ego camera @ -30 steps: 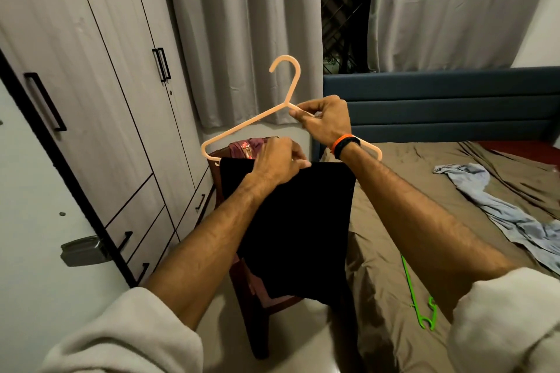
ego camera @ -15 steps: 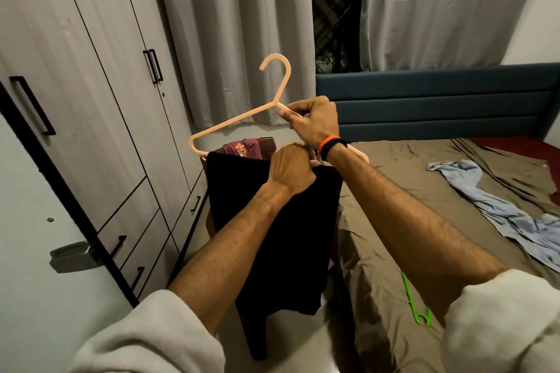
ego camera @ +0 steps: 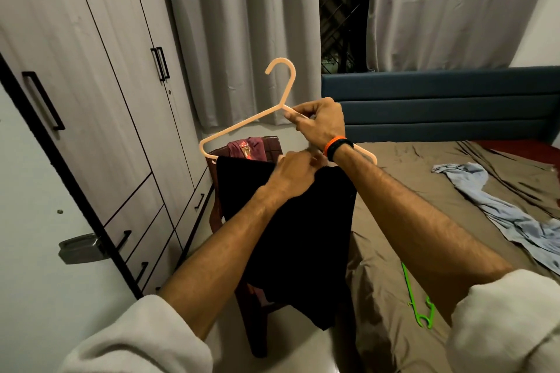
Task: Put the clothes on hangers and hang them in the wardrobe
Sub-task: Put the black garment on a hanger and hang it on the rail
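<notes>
A person stands beside a bed [ego camera: 424,179], holding a peach hanger [ego camera: 242,127] up in front of a closed wardrobe [ego camera: 100,94]. The right hand [ego camera: 318,124] pinches the hanger's arm just below the hook. A black garment [ego camera: 291,236] hangs from the hanger's bar. Over the last second the left hand [ego camera: 292,174] has slid along the garment's top edge toward the hanger's right end, fingers curled, gripping the cloth there. The garment seems nearly settled; hanging it comes next. A blue garment [ego camera: 515,221] and a green hanger [ego camera: 419,309] lie on the bed.
</notes>
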